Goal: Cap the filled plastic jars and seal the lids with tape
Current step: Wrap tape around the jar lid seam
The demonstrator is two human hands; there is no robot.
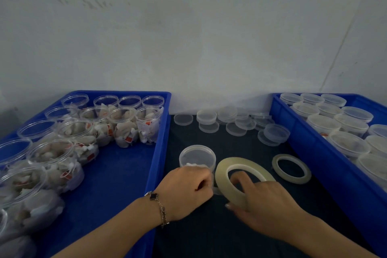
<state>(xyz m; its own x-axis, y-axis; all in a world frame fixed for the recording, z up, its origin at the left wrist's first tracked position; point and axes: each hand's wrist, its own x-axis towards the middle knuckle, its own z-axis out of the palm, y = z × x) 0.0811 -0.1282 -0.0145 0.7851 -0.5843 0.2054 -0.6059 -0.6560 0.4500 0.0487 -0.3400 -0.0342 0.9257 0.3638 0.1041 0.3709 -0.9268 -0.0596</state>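
Two hands [188, 186], two tape rolls [240, 178]

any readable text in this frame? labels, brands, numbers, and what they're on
None can be read.
Red tags on the sachets in the open jars, left blue crate: too small and blurred; whether they bear print cannot be told.
Tape roll held by the right hand: no print visible.
Spare tape roll: no print visible.
Capped jar under the left hand, loose lids: clear plastic, no marks visible.
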